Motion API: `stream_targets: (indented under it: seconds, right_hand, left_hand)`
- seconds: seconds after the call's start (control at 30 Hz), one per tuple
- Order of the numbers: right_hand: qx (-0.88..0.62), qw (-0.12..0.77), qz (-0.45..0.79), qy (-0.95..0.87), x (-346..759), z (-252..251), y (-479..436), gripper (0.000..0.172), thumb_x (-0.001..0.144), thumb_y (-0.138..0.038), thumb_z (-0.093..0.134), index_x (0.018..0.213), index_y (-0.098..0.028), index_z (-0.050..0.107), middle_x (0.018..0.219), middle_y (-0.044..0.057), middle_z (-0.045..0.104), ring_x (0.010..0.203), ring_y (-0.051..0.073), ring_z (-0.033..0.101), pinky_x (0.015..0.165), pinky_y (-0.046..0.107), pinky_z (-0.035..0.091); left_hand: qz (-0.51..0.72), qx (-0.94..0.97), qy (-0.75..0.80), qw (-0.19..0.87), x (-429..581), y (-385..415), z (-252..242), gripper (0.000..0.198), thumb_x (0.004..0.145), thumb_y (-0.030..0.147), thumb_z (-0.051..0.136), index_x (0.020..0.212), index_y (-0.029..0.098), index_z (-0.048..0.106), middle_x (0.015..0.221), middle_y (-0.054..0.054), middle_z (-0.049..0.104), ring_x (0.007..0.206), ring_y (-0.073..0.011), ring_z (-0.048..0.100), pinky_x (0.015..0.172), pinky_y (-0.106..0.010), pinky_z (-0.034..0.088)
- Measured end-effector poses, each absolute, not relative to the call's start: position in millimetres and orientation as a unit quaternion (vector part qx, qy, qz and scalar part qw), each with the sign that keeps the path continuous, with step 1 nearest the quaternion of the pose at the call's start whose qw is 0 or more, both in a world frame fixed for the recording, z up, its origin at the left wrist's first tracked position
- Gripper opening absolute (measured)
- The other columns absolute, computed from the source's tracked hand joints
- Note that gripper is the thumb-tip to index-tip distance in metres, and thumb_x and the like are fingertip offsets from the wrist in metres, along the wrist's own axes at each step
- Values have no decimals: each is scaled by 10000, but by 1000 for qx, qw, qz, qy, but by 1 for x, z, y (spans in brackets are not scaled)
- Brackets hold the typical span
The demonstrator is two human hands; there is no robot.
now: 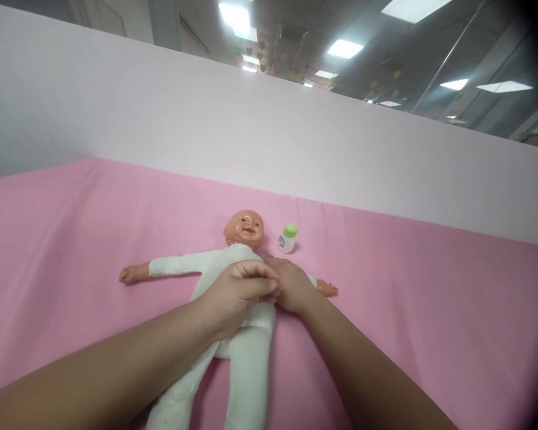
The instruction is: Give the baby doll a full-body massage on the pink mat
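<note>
A baby doll lies on its back, its white cloth body and arms stretched out to both sides. My left hand is over the doll's torso, closed, with thumb and curled fingers brought together. Against its fingertips, my right hand bends inward over the doll's chest and upper arm, its fingers curled and partly hidden behind the left hand. Whatever is pinched between the hands cannot be made out. Beside the doll's head stands a small translucent bottle with a green cap, touched by neither hand.
A pink sheet with soft folds covers the surface under the doll. Behind it rises a plain white panel. Above the panel, glass shows reflected or distant ceiling lights and small heart-shaped decorations.
</note>
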State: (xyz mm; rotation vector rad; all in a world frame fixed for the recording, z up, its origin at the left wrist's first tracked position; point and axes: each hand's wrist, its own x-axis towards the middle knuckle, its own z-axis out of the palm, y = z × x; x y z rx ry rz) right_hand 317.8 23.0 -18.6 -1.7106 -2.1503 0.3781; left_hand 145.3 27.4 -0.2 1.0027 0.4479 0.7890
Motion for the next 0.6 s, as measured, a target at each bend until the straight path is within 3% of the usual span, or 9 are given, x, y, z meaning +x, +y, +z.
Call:
stream_targets:
  seconds: [0.27, 0.47, 0.6]
  right_hand:
    - [-596, 193, 126, -769, 321, -25, 26, 224, 877, -276, 586, 1098, -237, 576, 1003, 31, 674, 880, 204, 584, 700, 294, 340]
    - [-619, 172, 113, -758, 321, -26, 27, 365, 844, -255, 644, 1201, -243, 567, 1071, 48, 681, 917, 216, 605, 720, 293, 352]
    - [-627, 171, 118, -751, 320, -23, 26, 260, 890, -297, 615, 1142, -234, 601, 1023, 41, 691, 896, 214, 610, 710, 293, 352]
  left_hand:
    - [355, 444, 211, 795, 144, 28, 1, 58, 772, 169, 725, 798, 116, 729, 790, -102, 697, 747, -183, 631, 718, -311, 476]
    - [350, 465, 206, 786, 145, 27, 2, 80, 762, 181, 687, 801, 122, 726, 808, -98, 698, 751, -181, 625, 727, -316, 478]
    - [342, 543, 201, 740, 144, 26, -2, 43, 759, 180, 718, 785, 148, 707, 769, -49, 675, 720, -147, 594, 726, -294, 462]
